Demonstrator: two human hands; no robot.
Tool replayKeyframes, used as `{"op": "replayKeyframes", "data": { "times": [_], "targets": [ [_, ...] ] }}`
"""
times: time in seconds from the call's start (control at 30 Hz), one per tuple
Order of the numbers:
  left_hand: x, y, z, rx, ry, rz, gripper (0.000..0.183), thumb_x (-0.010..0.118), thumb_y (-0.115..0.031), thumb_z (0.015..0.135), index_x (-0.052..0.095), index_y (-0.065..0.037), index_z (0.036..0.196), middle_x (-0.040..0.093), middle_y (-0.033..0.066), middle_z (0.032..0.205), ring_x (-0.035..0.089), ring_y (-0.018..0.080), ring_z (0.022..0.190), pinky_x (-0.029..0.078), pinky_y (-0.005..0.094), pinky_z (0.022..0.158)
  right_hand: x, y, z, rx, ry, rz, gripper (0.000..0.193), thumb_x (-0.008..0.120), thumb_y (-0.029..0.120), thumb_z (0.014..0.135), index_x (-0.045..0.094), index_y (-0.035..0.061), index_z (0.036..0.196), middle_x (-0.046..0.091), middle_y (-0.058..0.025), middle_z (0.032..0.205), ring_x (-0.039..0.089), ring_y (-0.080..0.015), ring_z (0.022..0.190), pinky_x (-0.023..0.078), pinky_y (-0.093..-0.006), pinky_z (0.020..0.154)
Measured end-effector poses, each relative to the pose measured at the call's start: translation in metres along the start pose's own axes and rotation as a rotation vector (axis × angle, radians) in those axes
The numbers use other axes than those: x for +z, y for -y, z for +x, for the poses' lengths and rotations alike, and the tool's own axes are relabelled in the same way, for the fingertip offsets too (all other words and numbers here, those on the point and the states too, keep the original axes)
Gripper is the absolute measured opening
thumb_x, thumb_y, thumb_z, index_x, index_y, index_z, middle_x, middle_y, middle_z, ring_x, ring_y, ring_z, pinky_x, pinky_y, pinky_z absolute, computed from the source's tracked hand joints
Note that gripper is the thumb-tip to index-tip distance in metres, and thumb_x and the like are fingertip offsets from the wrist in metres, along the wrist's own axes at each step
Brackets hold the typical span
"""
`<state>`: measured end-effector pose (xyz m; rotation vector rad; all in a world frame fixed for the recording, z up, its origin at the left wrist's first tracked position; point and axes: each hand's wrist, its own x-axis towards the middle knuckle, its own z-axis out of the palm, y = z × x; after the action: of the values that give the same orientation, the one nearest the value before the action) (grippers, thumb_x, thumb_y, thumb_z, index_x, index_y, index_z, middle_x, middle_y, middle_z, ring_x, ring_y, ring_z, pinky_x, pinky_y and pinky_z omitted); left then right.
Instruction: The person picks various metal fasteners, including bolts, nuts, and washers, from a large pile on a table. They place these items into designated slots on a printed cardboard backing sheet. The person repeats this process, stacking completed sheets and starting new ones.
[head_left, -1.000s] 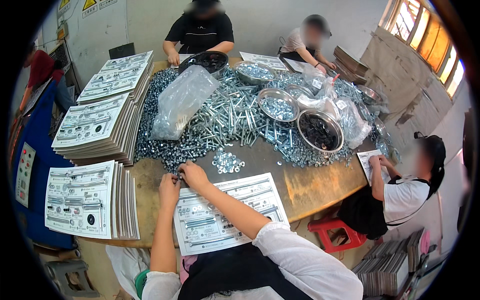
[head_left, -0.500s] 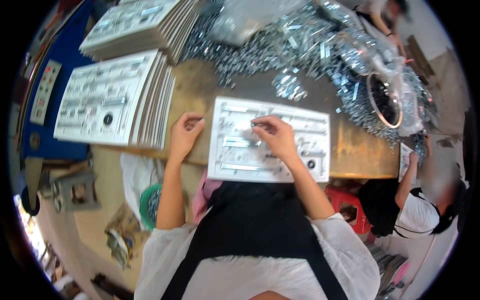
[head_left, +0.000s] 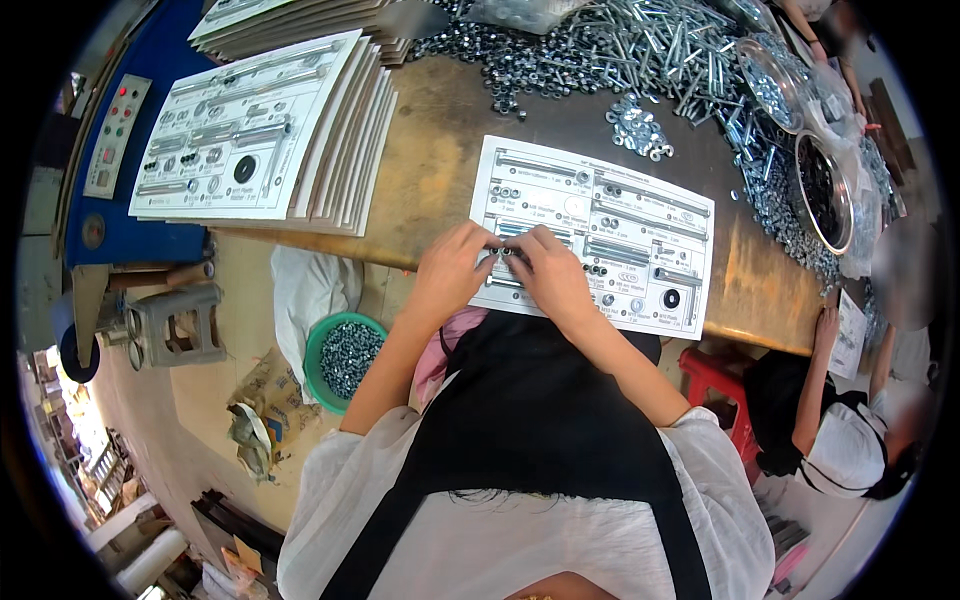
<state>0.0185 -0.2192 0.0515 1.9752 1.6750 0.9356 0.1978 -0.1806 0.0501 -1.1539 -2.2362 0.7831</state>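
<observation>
A white printed card [head_left: 688, 312] lies at the table's front edge, with bolts, nuts and washers set in its panels. My left hand [head_left: 458, 272] rests over its left edge, thumb and fingertips pinched together. Close against it, my right hand [head_left: 550, 272] is also pinched, over the card's left part. Two small nuts [head_left: 501, 251] show side by side between the fingertips. The fingers hide part of the panel beneath, where a bolt's shaft shows. At the card's lower right sits a black plastic washer [head_left: 671, 299].
Loose nuts [head_left: 520, 68], bolts [head_left: 665, 45] and a small heap of washers [head_left: 637, 128] cover the table's far side. Stacked filled cards [head_left: 215, 150] stand at left. A bowl [head_left: 850, 225] holds dark parts at right. Below left stands a green basin [head_left: 318, 350] of nuts. Co-workers sit at right.
My left hand has moved right, from the bare table onto the card, meeting my right hand. The right hand has come lower on the card. The whole view has shifted.
</observation>
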Motion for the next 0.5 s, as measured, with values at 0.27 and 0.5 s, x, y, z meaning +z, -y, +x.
{"op": "replayKeyframes", "data": {
  "times": [0.27,0.5],
  "targets": [
    [-0.021,-0.039,0.023,-0.181,0.107,-0.199,0.023,0.073,-0.012,0.083,0.068,-0.005,0.104,0.062,0.0077,0.093,0.062,0.0207,0.079,0.05,0.0325,0.072,-0.081,-0.048,0.031,0.193,-0.361,0.148,0.019,0.066,0.003,0.087,0.071,0.0062,0.105,0.068,-0.0105,0.096,0.066,-0.0213,0.077,0.053,-0.0317,0.07],
    [0.087,-0.058,0.169,0.132,0.114,-0.047,0.022,0.067,-0.022,0.09,0.068,-0.005,0.102,0.064,0.0131,0.099,0.064,0.0313,0.09,0.051,0.0403,0.077,-0.154,-0.108,0.053,0.354,-0.583,0.233,0.019,0.062,0.003,0.091,0.073,0.0051,0.106,0.071,-0.0088,0.088,0.067,-0.0139,0.075,0.052,-0.0272,0.068]
  ]
}}
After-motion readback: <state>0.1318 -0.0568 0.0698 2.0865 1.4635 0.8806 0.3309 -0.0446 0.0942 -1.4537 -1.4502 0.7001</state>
